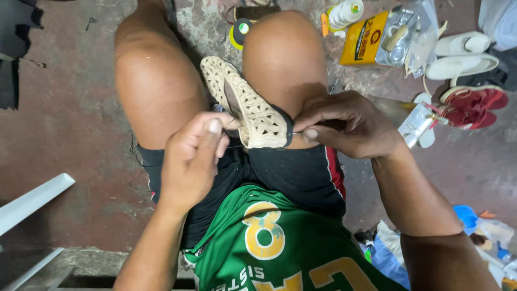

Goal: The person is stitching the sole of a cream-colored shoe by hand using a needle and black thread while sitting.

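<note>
Stitching in hand: a cream woven shoe lies wedged between the person's 2 knees at the centre of the frame, toe pointing to the upper left, its black-edged heel end toward the body.
Left hand: the left hand, lower centre-left, is curled nearly shut with thumb and forefinger pinched together just beside the shoe's edge; it seems to pinch a thin thread, though the thread itself is barely visible.
Right hand: the right hand, centre right, is closed with its fingertips pressed at the heel end; a thin metal tool, perhaps a needle or awl, shows at its fingertips.
Doing it well: my judgement is that the knees should keep the shoe clamped firm, the thread pulled taut and level, and each stitch set close to the black edging.
Hard to make out: the tool's point and most of its length are hidden under the fingers; the thread's path is too fine to trace.
Cut off: the yellow can and red sandals at upper right lie well apart from the work.
</note>
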